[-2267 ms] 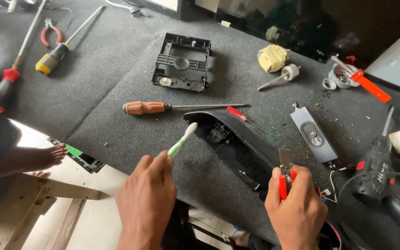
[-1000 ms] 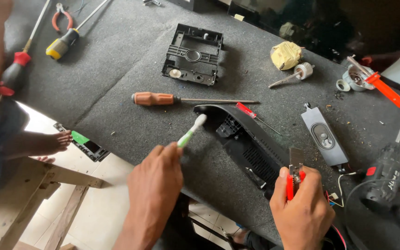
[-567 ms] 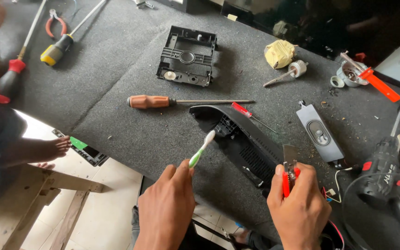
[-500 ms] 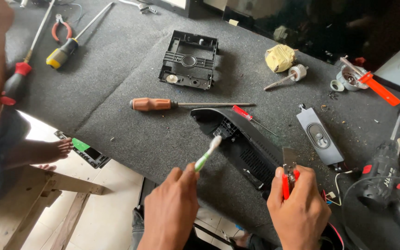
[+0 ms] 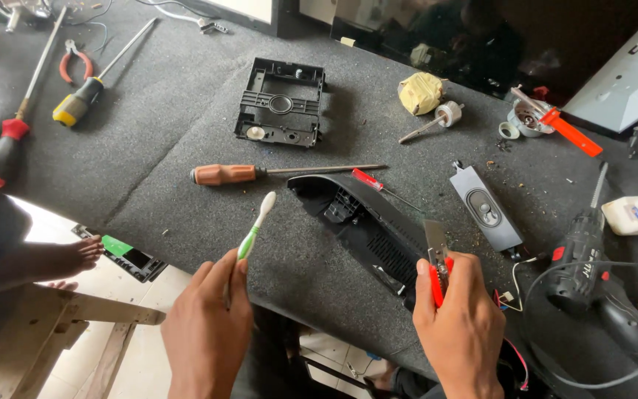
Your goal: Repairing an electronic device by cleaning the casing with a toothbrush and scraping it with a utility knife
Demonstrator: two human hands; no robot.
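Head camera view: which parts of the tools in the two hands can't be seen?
- Toothbrush: lower handle, hidden inside the left hand.
- Red-handled cutter: most of its handle, hidden by the right hand.
- Black plastic casing: near end, behind the right hand.

Rough, matt grey felt-like cloth (image 5: 186,148) covers the table. At centre, the black housing (image 5: 378,236) looks matt plastic; the screwdriver (image 5: 260,174) pairs a glossy orange handle with a metal shaft.
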